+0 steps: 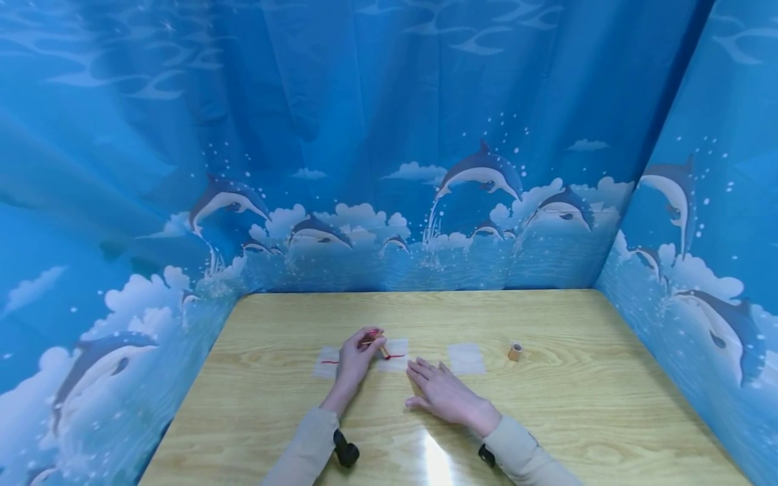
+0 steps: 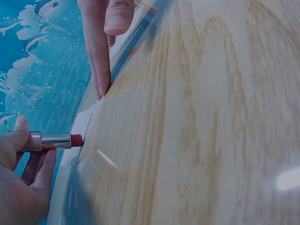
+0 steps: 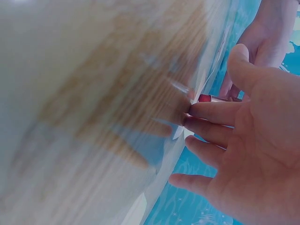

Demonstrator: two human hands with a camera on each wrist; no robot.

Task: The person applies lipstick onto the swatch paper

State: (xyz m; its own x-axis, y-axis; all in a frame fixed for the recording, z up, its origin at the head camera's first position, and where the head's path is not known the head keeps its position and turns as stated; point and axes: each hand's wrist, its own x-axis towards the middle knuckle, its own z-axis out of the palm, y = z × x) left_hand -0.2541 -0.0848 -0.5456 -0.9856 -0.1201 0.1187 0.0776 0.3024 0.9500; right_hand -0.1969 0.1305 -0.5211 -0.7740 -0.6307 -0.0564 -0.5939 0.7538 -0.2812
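A lipstick (image 1: 384,350) with a red bullet and a shiny metallic tube is pinched between the thumb and fingers of my left hand (image 1: 354,361). Its red tip meets the middle white sheet of paper (image 1: 398,346), at the left end of a short red line (image 1: 397,356). In the left wrist view the tube (image 2: 56,141) points sideways at the paper. My right hand (image 1: 446,393) lies with straight fingers, their tips touching the lower right edge of that sheet. From the right wrist view, nothing sits in the right palm (image 3: 267,117).
Partly behind my left hand lies another white sheet (image 1: 325,370) bearing a red line. A third, unmarked sheet (image 1: 467,359) is to the right. Beyond it a lipstick cap (image 1: 514,352) stands on the wooden table (image 1: 577,405). Blue dolphin-print curtains (image 1: 365,256) hang around the table.
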